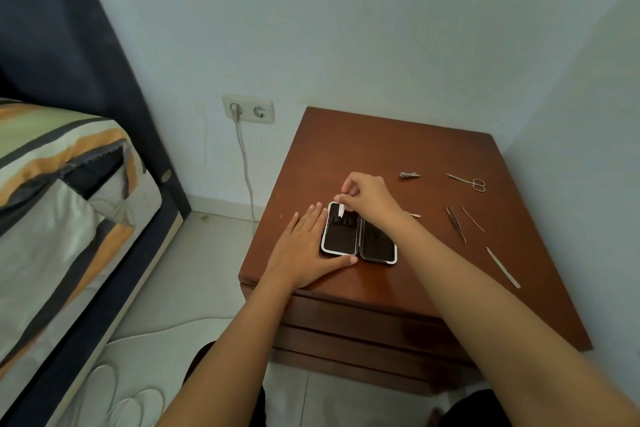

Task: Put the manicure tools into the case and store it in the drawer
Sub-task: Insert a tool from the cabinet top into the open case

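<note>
Wood: brown nightstand (381,149) in a pale-walled corner, drawer fronts below; a bed (62,184) with striped cover to the left, a wall socket (248,109) with a plugged cord between.
Case: black-lined case (358,234) lies open flat near the front-left of the top, both halves side by side, long axis running front to back.
Left hand: left hand (308,246) flat, fingers spread, pressed against the case's left edge.
Right hand: right hand (367,196) pinches a small metal tool (341,210), tip pointing down into the left half's far end.
Loose tools: nail clipper (409,175), scissors (467,181), tweezers (456,224), thin pick (472,219), nail file (503,267) lie scattered to the right.
</note>
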Motion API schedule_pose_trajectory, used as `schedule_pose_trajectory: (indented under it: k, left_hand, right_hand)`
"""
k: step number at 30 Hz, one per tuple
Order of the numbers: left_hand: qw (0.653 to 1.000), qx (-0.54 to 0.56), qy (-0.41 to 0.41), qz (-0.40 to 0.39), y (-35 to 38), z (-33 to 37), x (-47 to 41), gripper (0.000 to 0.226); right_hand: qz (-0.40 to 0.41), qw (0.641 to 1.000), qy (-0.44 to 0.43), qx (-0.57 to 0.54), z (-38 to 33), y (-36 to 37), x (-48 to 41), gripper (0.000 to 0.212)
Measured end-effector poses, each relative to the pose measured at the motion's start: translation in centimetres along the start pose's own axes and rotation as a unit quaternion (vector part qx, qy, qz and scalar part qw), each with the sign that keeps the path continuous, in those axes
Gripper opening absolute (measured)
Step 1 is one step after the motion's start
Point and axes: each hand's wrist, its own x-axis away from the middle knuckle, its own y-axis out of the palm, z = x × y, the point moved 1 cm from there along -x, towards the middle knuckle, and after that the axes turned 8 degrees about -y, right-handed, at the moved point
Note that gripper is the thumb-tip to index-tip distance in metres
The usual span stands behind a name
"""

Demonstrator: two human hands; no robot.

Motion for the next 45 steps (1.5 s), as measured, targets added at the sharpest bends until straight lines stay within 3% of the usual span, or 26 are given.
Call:
schedule_pose_trajectory:
  k: [8,11,15,20,22,26,30,33,36,38,45]
  left_hand:
    - [0.999,-0.023,-0.019,-0.011,0.2,0.0,-0.1,0.109]
    - [0.999,-0.022,-0.022,-0.012,0.3,-0.1,-0.2,0.112]
    - [1.000,-0.022,-0.013,-0.011,0.5,-0.4,-0.3,0.115]
    - [1.000,-0.017,-0.003,-0.011,0.4,-0.4,-0.6,0.110]
    - [1.000,-0.016,-0.004,-0.012,0.5,-0.4,-0.7,0.110]
    - [1.000,-0.007,-0.006,-0.009,0.5,-0.4,-0.6,0.111]
    - [1.000,-0.002,-0.007,-0.010,0.4,-0.4,-0.5,0.111]
    - [1.000,0.006,-0.004,-0.008,0.2,-0.3,-0.4,0.109]
    - [1.000,0.006,0.013,-0.003,0.2,-0.3,-0.4,0.105]
    - [1.000,0.008,0.023,-0.001,0.2,-0.5,-0.4,0.102]
    - [1.000,0.004,0.022,0.000,0.1,-0.3,-0.3,0.098]
  right_hand:
    - [-0.050,0.994,-0.065,0.077,0.2,0.3,0.9,0.015]
    - [-0.012,0.994,-0.071,0.079,1.1,-1.3,0.3,0.011]
    - [0.051,0.989,-0.022,0.136,4.6,-4.2,-0.6,0.027]
    - [-0.002,0.977,0.046,0.209,8.5,-6.3,-1.5,0.047]
    - [-0.020,0.977,0.049,0.208,9.0,-6.2,-1.6,0.046]
    - [0.059,0.979,0.026,0.193,9.3,-6.2,-1.4,0.028]
    - [0.056,0.974,0.029,0.219,9.0,-6.2,-1.0,0.017]
    - [0.090,0.983,0.030,0.158,7.9,-5.8,-0.6,0.013]
    - [0.146,0.989,0.021,0.017,5.7,-4.9,0.1,0.014]
    - [0.142,0.989,0.006,-0.046,4.2,-4.0,0.6,0.014]
    - [0.095,0.992,-0.002,-0.081,2.0,-0.7,1.5,0.011]
